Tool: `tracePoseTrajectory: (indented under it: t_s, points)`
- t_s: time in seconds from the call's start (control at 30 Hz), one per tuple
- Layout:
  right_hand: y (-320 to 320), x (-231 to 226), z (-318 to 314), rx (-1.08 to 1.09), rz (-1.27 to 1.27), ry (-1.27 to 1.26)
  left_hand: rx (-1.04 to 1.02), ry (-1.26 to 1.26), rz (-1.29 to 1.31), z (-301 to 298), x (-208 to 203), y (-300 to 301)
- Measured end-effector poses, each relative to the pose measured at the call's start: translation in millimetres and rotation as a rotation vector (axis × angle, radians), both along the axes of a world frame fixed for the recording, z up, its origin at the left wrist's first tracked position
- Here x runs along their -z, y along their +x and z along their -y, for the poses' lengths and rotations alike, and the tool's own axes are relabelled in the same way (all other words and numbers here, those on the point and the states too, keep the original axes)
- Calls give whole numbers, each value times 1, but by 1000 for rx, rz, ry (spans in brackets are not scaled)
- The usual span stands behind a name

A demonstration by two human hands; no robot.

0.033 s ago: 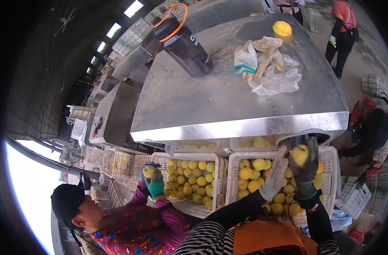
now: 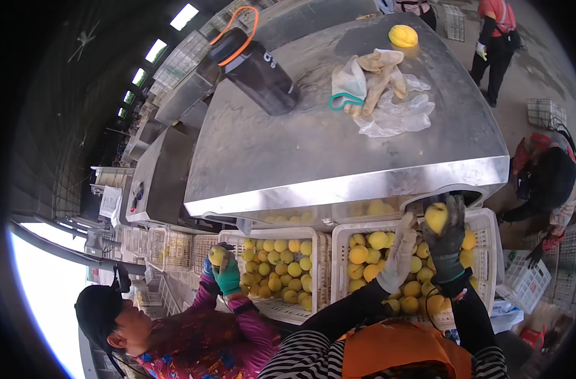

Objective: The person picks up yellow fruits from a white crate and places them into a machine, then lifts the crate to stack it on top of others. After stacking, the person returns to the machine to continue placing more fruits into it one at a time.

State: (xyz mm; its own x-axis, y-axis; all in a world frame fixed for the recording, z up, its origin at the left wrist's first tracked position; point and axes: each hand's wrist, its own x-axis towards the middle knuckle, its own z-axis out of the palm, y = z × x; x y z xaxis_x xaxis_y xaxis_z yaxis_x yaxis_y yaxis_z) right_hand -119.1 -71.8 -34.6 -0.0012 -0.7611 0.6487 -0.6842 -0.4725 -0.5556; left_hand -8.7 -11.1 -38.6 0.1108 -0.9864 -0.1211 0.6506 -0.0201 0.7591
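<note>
My right hand point(image 2: 445, 249), in a dark glove with a green cuff, holds up a yellow peach point(image 2: 435, 218) above a white plastic crate point(image 2: 488, 256). Beside it, to the left, my left hand point(image 2: 398, 258) wears a pale work glove. Its fingers are stretched upward and I see nothing held in them. Below both hands the crate holds many yellow and greenish peaches point(image 2: 358, 254). Part of this fruit is hidden by my hands and forearms.
A steel machine housing point(image 2: 344, 151) stands just beyond the crates, carrying a dark bottle point(image 2: 262, 79), loose gloves point(image 2: 370, 79), a plastic bag point(image 2: 401, 119) and a yellow fruit point(image 2: 403, 36). At left, a co-worker point(image 2: 193, 322) holds a peach over another crate point(image 2: 322, 271). More people work at right.
The whole view has shifted slightly, so the table and crates sit a little farther left and higher. The peach stays in my right hand, and my left hand remains beside it.
</note>
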Motion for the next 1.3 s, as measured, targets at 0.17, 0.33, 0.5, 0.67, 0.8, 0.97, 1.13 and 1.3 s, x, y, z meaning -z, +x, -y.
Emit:
tracePoseTrajectory:
  t_s: [0.17, 0.33, 0.5, 0.67, 0.8, 0.97, 1.13, 1.3]
  points:
    - [12, 53, 44, 134, -215, 201, 166, 136, 391, -12, 30, 36]
    - [18, 34, 44, 92, -65, 184, 151, 322, 152, -14, 29, 40]
    - [17, 32, 59, 134, -234, 398, 139, 255, 550, -26, 29, 34]
    - [17, 29, 70, -61, -642, -111, 160, 361, 848, -27, 80, 59]
    - [-25, 21, 35, -38, -44, 180, 544, -114, 1929, -7, 122, 47]
    - [-99, 130, -10, 107, -267, 644, 784, -359, 2277, 26, 166, 19]
    - [-78, 172, 17, 261, -746, 777, 939, 26, 1964, 52, 189, 2]
    - [-68, 215, 21, 319, -837, 1171, 811, -237, 2081, 50, 201, -2]
